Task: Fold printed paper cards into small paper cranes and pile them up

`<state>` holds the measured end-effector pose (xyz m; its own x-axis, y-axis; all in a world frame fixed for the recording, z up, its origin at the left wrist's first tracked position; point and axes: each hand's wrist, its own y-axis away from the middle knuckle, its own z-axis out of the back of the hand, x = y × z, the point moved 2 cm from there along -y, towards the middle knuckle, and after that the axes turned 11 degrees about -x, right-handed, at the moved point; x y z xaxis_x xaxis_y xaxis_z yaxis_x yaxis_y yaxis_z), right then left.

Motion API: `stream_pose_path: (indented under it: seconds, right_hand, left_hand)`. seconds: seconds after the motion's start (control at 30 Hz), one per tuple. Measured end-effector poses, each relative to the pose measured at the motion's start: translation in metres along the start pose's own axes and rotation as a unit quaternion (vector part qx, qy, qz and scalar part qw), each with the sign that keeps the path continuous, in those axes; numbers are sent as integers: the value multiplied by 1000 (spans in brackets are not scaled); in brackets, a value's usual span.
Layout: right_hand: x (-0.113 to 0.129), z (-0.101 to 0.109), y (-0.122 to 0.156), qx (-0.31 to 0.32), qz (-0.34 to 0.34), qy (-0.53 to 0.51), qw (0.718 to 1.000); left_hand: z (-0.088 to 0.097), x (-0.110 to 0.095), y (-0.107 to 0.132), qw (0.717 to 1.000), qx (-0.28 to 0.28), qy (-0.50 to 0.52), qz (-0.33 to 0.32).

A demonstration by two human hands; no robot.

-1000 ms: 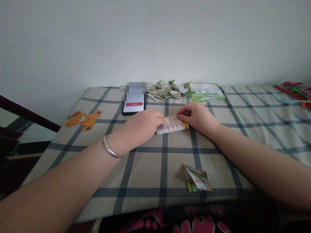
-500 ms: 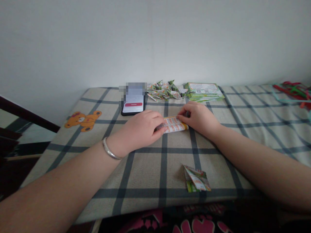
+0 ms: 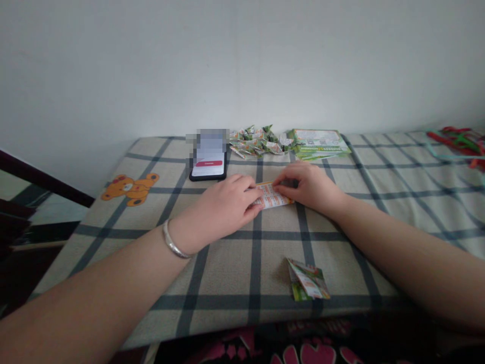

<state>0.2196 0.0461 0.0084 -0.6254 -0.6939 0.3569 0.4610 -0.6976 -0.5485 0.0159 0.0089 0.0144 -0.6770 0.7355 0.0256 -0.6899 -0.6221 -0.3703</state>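
A folded strip of printed paper [image 3: 273, 196], white with orange print and a yellow edge, lies on the checked tablecloth. My left hand [image 3: 231, 205], with a silver bangle at the wrist, closes its fingers over the strip's left end. At the right end, my right hand [image 3: 308, 184] pinches the paper between thumb and fingers. Nearer to me rests a separate folded piece of printed paper [image 3: 308, 280], green and white, with no hand touching it.
Behind my left hand a phone [image 3: 208, 164] lies screen up. Several folded paper pieces [image 3: 259, 140] are heaped beside it, then a stack of green printed sheets [image 3: 320, 141] by the wall. An orange bear picture [image 3: 131, 189] is at left, red and green items [image 3: 458, 141] far right.
My right fingers have shifted slightly left along the strip, covering more of its right end. My left fingers have also moved a little to the right.
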Motion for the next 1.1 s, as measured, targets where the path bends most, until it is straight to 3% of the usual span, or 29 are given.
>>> stream_pose_path:
  seconds: [0.17,0.3,0.73,1.1]
  right_hand:
    - [10,1,3,66,101,-60,991]
    - [18,5,6,81,155,-64,982]
    - [30,5,11,123,206,71,968]
    - [31,4,11,133,191,59,971]
  left_hand:
    - [1,1,-1,1000,5,1,-4]
    - [1,2,-2,1000,3,15,-8]
    - [-7,9,-2,996,-37,66,-41]
    - [-1,15,-3,978,-38,185,-89]
